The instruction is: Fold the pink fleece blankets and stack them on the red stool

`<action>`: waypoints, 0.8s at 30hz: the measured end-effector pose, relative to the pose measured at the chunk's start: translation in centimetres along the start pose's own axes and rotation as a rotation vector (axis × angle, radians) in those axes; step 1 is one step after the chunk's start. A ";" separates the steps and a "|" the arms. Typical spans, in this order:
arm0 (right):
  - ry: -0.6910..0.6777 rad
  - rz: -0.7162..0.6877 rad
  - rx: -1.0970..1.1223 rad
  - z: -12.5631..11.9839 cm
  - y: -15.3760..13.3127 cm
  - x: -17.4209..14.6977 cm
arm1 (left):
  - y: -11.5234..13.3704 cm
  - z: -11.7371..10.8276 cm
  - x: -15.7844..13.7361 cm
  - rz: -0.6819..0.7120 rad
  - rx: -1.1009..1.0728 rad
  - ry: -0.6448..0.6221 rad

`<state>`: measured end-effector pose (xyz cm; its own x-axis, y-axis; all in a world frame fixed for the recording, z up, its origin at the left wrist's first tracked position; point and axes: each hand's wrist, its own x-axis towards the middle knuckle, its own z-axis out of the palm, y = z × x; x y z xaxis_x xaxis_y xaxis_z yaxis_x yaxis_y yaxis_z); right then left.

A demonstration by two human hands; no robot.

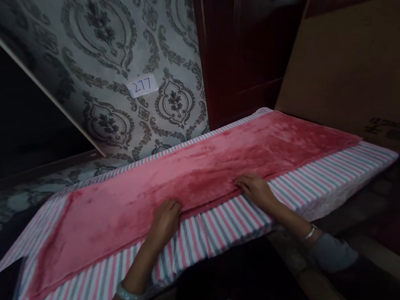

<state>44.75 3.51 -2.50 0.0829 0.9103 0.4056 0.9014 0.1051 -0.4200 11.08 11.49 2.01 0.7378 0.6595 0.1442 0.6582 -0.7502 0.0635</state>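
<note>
A pink plush blanket [196, 175], folded into a long flat strip, lies across a surface covered with a striped cloth [218, 229]. Its pile looks darker in patches toward the middle and right. My left hand [165, 221] has its fingers curled on the blanket's near edge, left of the middle. Farther right along that same edge, my right hand [257, 189] pinches the fabric. Between the two hands the top layer's edge sits slightly back from the layer beneath. The fingertips are partly hidden in the pile.
A dark phone-like slab [5, 291] rests on the striped cloth at the left. Behind stands a patterned wall [174, 99] with a paper label [143, 85] reading 277. A large cardboard box [363, 49] rises at the right, and a dark screen [12, 96] at the left.
</note>
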 end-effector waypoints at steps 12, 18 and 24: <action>0.091 -0.246 -0.029 1.8 0.6 -0.3 | -0.7 -1.2 -0.2 0.082 -0.277 -0.051; 0.091 -0.252 0.051 1.8 -0.7 0.9 | -2.6 -2.5 4.4 0.060 -0.307 0.048; -0.269 -0.361 -0.016 2.9 -4.1 2.9 | -3.5 -0.1 11.5 0.107 -0.111 -0.042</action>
<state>40.04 6.84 -1.93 -0.3498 0.8884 0.2974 0.8588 0.4309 -0.2771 17.25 21.75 3.51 0.8101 0.5749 0.1150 0.5563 -0.8157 0.1588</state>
